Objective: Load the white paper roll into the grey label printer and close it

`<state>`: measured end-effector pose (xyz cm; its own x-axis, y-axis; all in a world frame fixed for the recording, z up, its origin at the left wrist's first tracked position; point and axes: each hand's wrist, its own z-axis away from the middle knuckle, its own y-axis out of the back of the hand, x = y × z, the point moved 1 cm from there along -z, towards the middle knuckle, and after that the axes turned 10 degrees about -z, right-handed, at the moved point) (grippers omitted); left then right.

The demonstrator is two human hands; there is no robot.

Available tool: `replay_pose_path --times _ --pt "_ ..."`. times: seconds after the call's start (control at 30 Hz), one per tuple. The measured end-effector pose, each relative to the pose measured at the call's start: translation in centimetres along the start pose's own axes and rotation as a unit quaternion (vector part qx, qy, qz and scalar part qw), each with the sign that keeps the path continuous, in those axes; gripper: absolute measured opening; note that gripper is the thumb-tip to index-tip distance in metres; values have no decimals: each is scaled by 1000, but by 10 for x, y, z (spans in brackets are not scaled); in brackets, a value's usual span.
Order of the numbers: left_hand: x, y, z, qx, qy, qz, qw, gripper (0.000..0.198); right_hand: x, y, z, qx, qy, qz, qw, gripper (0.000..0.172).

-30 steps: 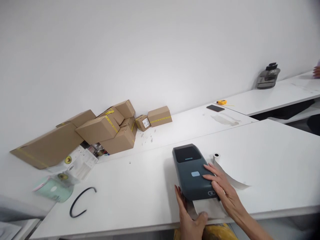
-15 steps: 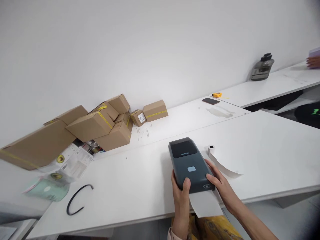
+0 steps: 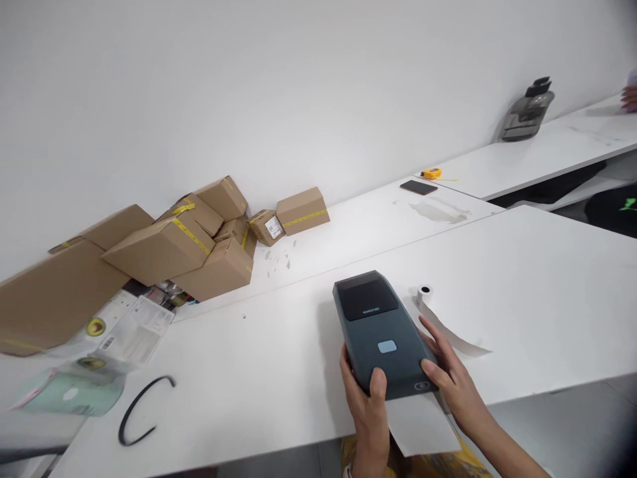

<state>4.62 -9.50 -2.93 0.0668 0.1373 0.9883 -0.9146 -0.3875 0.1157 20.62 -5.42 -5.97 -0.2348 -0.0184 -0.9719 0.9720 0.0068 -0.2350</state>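
Observation:
A dark teal label printer (image 3: 371, 348) is held between my two hands, tilted over the front part of the white table. It has a black panel at its far end and a pale blue button. My left hand (image 3: 367, 411) grips its left side, thumb on the top. Along the right edge, my right hand (image 3: 450, 375) has its fingers closed on the casing, thumb near the round mark. A strip of white paper (image 3: 423, 425) sticks out of the near end and hangs past the table edge. Right of the printer stands a partly unwound paper roll (image 3: 424, 295).
Brown cardboard boxes (image 3: 159, 249) are piled at the back left. Nearer are plastic-bagged items (image 3: 134, 328), a mint-green packet (image 3: 74, 392) and a black headband-like loop (image 3: 130, 413). A phone (image 3: 419, 188), yellow tape measure (image 3: 430, 174) and grey bottle (image 3: 528, 109) stand far right, near another person's hand (image 3: 630, 96).
The camera view has shifted, and the boxes and table items sit further left or slightly moved in the frame. Both hands keep hold of the printer, which appears slightly lower and closer.

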Motion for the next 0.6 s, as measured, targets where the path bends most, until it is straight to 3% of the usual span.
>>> replay_pose_path --times 0.17,0.3,0.4,0.5,0.6 --pt "0 6 15 -30 7 19 999 87 -13 -4 5 -27 56 41 997 68" --pt "-30 14 46 36 61 -32 997 81 -17 -6 11 -51 132 124 982 43" --pt "-46 14 57 -37 71 -7 997 65 -14 -5 10 -65 166 143 974 42" --pt "-45 12 55 -120 95 19 988 61 -14 -4 8 -60 208 151 964 40" --pt "-37 11 51 -133 93 19 987 62 -16 -4 7 -56 229 159 959 37"
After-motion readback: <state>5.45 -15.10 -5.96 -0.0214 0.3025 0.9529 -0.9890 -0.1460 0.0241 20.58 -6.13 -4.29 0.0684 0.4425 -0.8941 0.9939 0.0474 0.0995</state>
